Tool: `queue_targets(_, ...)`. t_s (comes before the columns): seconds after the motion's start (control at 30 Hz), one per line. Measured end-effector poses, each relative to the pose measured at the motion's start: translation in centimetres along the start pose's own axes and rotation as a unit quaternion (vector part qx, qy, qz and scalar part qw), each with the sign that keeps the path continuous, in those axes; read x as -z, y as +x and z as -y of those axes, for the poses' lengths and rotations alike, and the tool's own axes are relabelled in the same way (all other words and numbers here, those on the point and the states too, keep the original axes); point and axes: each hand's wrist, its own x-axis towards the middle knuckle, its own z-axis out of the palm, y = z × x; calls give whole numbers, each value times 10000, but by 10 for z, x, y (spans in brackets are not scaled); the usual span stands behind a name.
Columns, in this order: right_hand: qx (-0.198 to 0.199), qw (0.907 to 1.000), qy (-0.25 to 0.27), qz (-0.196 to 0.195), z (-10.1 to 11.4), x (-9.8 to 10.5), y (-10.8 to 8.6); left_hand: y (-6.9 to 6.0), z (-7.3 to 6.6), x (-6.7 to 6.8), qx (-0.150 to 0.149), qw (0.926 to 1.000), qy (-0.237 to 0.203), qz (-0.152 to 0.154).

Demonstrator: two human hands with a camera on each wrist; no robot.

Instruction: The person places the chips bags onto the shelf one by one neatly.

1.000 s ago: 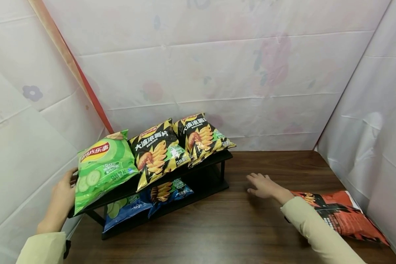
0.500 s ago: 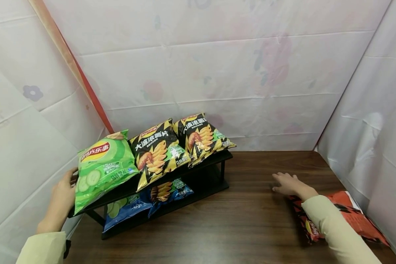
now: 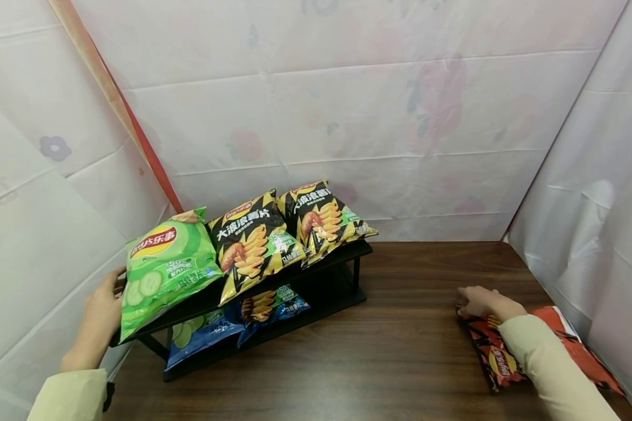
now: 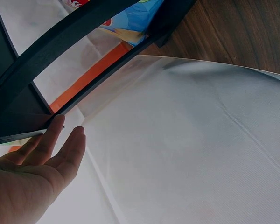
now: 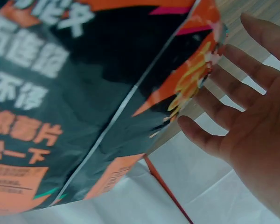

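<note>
My left hand (image 3: 97, 310) is at the left end of a black two-tier rack (image 3: 333, 298). In the left wrist view its fairly straight fingers touch the rack's end, with the thumb hidden. On the top shelf lie a green bag of chips (image 3: 171, 266) and two black-and-yellow chip bags (image 3: 255, 245). Far right, my right hand (image 3: 487, 303) is at the upper left edge of a red-and-black chip bag (image 3: 497, 356) on the table. The right wrist view has its fingers spread and extended against the bag's edge. My sleeve covers the bag's middle; I cannot tell whether it is one bag or two overlapping.
Blue chip bags (image 3: 274, 307) lie on the lower shelf. The brown wood table (image 3: 390, 356) stretches between rack and red bag. White patterned cloth (image 3: 400, 117) encloses the back and sides, with an orange-red strip (image 3: 150, 152) at the back left corner.
My right hand has moved right, then slightly down to the red-and-black chip bag's edge. More of the bag's left part shows. The left hand and rack have stayed in place.
</note>
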Motion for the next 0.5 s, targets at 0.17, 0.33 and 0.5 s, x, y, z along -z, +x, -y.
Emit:
queue_targets(0.17,0,9997,162,202,-6,-1,-1,0,0,0,5,10000,27,5)
queue_targets(0.33,57,9990,354,271,-11,-4,-1,1,0,1,62,10000,-9,68)
queue_targets(0.5,118,9992,286,254,-13,-7,1,1,-1,1,94,9999,-55,95)
